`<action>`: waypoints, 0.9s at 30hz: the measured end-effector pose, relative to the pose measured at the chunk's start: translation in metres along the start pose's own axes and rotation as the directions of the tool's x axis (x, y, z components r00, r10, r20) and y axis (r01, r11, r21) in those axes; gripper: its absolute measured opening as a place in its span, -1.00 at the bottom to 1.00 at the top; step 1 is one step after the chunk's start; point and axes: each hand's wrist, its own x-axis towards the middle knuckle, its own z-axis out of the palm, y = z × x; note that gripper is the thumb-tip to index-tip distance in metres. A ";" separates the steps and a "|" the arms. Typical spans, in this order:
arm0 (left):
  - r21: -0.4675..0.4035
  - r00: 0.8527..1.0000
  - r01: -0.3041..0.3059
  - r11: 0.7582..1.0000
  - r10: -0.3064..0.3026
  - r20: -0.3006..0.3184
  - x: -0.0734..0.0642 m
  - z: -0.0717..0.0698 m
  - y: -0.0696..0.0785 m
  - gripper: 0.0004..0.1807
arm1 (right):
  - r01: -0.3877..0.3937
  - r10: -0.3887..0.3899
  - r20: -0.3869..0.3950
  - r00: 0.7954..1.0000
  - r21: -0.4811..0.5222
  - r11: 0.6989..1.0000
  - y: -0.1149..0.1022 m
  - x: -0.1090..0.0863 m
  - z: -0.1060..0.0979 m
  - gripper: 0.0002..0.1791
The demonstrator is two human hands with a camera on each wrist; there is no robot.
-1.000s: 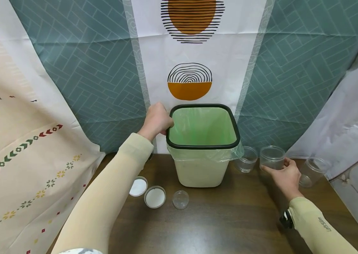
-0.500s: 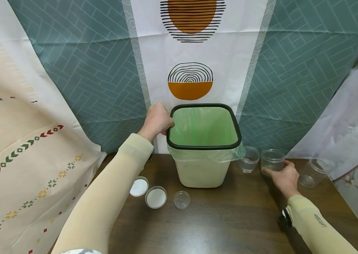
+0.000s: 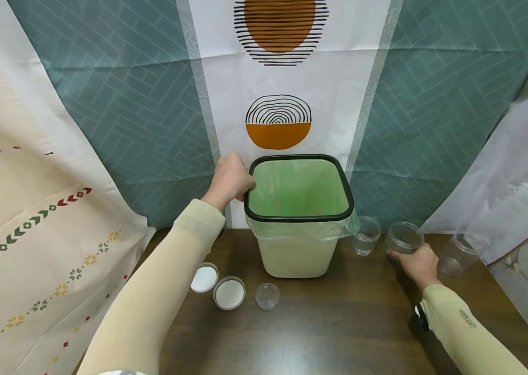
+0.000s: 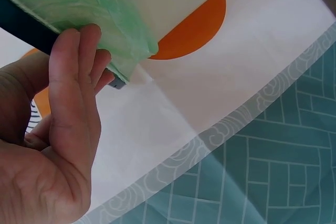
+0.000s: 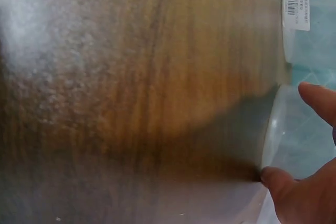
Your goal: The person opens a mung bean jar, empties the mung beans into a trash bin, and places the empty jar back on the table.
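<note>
My left hand (image 3: pixel 231 179) grips the left side of the black rim (image 3: pixel 299 219) of a cream trash can (image 3: pixel 297 258), lined with a green plastic bag (image 4: pixel 115 19). In the left wrist view its fingers press over the bag at the rim. To the right of the can, my right hand (image 3: pixel 418 264) holds a clear plastic jar (image 3: pixel 403 237) low on its side. That jar leans slightly, and its lower part is partly hidden by the hand. In the right wrist view, thumb and finger span the jar (image 5: pixel 302 140) near its base.
Another clear jar (image 3: pixel 363 237), with a barcode label (image 5: pixel 296 11), stands between can and right hand. A third jar (image 3: pixel 463 255) is at the far right. Two white round lids (image 3: pixel 229 293) and a small clear disc (image 3: pixel 267 297) lie front left on the wooden table (image 3: pixel 320 333).
The jar in my right hand has tipped slightly and shifted a little right. My left hand stays on the trash can's rim.
</note>
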 end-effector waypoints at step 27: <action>-0.028 0.942 -0.063 0.998 0.050 -0.333 -0.029 -0.004 -0.038 -0.40 | 0.131 -0.105 -0.114 0.988 0.250 0.959 -0.068 -0.058 -0.083 -0.12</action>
